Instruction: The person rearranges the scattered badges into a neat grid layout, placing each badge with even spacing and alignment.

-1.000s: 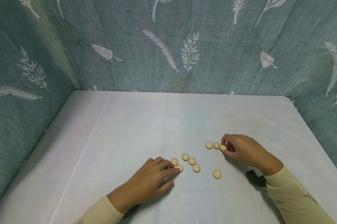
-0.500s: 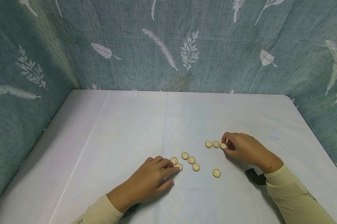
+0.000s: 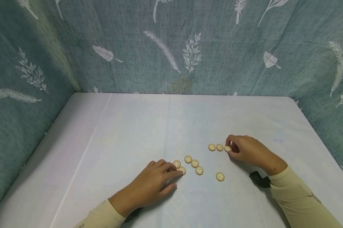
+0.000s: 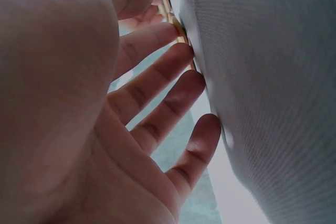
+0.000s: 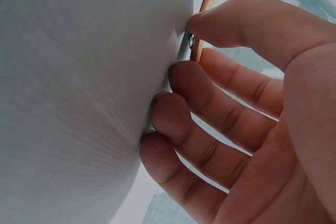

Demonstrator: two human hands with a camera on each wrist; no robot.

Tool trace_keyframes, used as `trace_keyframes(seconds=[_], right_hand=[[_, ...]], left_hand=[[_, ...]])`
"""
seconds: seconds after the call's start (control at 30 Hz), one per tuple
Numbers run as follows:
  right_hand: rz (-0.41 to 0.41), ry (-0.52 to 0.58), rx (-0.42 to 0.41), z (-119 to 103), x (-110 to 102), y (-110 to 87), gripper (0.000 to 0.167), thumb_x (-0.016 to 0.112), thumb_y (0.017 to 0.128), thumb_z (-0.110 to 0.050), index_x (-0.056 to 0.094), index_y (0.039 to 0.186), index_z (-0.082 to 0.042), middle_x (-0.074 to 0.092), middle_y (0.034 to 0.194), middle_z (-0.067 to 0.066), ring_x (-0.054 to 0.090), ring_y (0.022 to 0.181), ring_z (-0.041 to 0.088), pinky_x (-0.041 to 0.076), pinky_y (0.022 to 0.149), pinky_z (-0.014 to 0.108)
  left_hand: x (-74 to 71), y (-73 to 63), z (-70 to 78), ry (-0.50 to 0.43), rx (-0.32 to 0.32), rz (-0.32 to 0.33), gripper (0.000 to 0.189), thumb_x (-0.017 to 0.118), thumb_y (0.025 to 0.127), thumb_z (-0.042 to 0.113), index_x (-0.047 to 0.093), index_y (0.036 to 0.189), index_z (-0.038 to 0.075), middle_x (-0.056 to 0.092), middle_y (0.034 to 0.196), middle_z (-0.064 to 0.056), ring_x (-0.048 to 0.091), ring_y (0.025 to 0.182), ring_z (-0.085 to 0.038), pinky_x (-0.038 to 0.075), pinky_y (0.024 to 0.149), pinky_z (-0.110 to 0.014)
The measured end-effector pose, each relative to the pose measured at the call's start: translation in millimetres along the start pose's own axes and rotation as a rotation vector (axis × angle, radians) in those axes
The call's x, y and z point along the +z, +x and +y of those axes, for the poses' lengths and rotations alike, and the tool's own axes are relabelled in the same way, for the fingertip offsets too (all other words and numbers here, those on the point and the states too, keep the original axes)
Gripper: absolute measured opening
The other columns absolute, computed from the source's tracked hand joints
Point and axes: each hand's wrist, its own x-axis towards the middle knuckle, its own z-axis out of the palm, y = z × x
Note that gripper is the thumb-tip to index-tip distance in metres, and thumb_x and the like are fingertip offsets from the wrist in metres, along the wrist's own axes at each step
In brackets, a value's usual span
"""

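Several round beige buttons lie on the white-covered table. My right hand [image 3: 249, 152] pinches one button [image 3: 227, 148] between thumb and index finger at the right end of a short row. In the right wrist view that button [image 5: 197, 51] stands partly behind the thumb, with the other fingertips against the cloth. To its left are two more buttons, the middle one [image 3: 220, 147] and the end one [image 3: 212, 147]. My left hand [image 3: 151, 183] rests with loosely extended fingers, its index fingertip touching a button [image 3: 183, 170]; another button [image 3: 177, 164] lies just beyond, partly hidden by the fingers.
Between the hands, three buttons form a slanting line, including a middle button [image 3: 195, 163]. A single button [image 3: 220, 176] lies nearer the front. Green leaf-patterned cloth [image 3: 131, 47] rises behind and beside the white table [image 3: 126, 126].
The button in my right hand has shifted slightly right, leaving a narrow gap from its neighbour. My left hand and the other buttons stay where they were on the table.
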Motion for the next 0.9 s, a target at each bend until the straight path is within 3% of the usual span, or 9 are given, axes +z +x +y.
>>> trace_keyframes(seconds=[0.9], right_hand=[[-0.015,0.096,0.008,5.5,0.6,1.0,0.010,0.067,0.091,-0.010,0.062,0.100,-0.009,0.053,0.069,-0.003,0.046,0.061,0.010,0.040,0.057,0.025]], left_hand=[[-0.9,-0.8,0.5,0.008,0.000,-0.003,0.038,0.062,0.098,0.040,0.064,0.134,0.030,0.064,0.121,0.009,0.056,0.112,-0.011,0.043,0.086,-0.035]])
